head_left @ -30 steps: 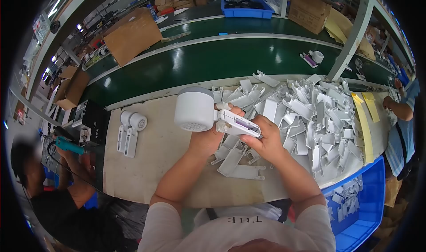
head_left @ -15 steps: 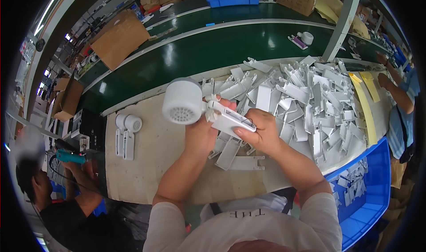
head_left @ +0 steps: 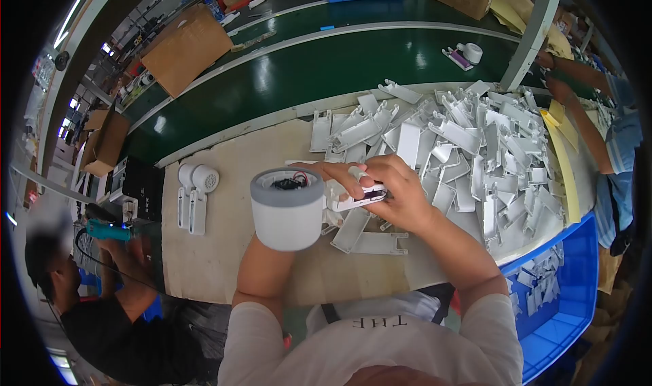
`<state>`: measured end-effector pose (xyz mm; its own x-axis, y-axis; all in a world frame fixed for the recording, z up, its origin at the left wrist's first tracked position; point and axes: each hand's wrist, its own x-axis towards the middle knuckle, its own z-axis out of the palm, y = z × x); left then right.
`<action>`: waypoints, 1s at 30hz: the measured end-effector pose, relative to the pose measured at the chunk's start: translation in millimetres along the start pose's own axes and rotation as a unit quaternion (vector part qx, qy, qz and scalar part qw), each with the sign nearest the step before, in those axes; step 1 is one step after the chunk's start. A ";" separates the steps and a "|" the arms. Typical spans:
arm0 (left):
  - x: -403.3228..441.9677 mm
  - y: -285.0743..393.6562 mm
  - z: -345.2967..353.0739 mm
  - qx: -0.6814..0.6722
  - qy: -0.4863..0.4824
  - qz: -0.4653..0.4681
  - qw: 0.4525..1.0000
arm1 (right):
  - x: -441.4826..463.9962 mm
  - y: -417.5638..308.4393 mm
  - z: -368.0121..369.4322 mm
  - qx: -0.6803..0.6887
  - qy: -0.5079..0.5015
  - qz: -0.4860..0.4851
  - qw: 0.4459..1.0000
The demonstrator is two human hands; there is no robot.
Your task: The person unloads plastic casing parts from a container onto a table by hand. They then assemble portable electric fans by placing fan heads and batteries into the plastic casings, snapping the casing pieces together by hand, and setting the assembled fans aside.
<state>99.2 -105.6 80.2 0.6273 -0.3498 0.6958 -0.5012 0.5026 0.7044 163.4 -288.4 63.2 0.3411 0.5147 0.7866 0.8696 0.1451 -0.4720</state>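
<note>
A white device with a round grey-rimmed head (head_left: 288, 213) is held over the bench, its open top showing dark and red wires. Behind the head and along the narrow arm, my left hand (head_left: 333, 177) is wrapped round the device. My right hand (head_left: 401, 192) grips the far end of its handle. Just beyond and to the right lies a heap of white plastic covers (head_left: 468, 141). Two similar white devices (head_left: 197, 199) lie side by side at the left of the bench.
Behind the bench runs a green conveyor (head_left: 285, 80) carrying a white and purple part (head_left: 463, 55). A blue bin (head_left: 564, 304) with white pieces stands at lower right. A co-worker (head_left: 122, 311) at left holds a teal tool (head_left: 109, 231); another's arm (head_left: 581, 114) reaches in at right.
The device has turned over, so its head's open, wired side now faces up instead of the perforated face. My hands have shifted along with it. The right co-worker's arms have moved toward the conveyor.
</note>
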 end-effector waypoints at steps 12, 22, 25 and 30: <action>10.8 22.6 27.4 0.077 0.041 -0.035 0.996 | -0.4 -0.3 0.1 -0.001 0.009 -0.003 1.000; 6.2 26.5 21.3 0.063 0.123 -0.022 0.990 | 1.4 -12.7 -15.4 0.025 -0.006 -0.048 0.999; -4.2 14.3 1.5 -0.091 0.132 -0.046 0.986 | 1.8 -16.1 -10.5 0.103 0.051 -0.027 0.993; 0.1 -13.9 7.0 -0.182 0.393 -0.039 0.901 | 8.3 -18.3 -14.4 0.099 -0.139 0.331 0.928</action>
<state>102.1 -118.2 71.4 0.9522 0.1994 0.2315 -0.2975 0.7771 0.5546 155.5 -299.0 84.1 0.6475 0.7408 0.1788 0.4110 -0.1419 -0.9005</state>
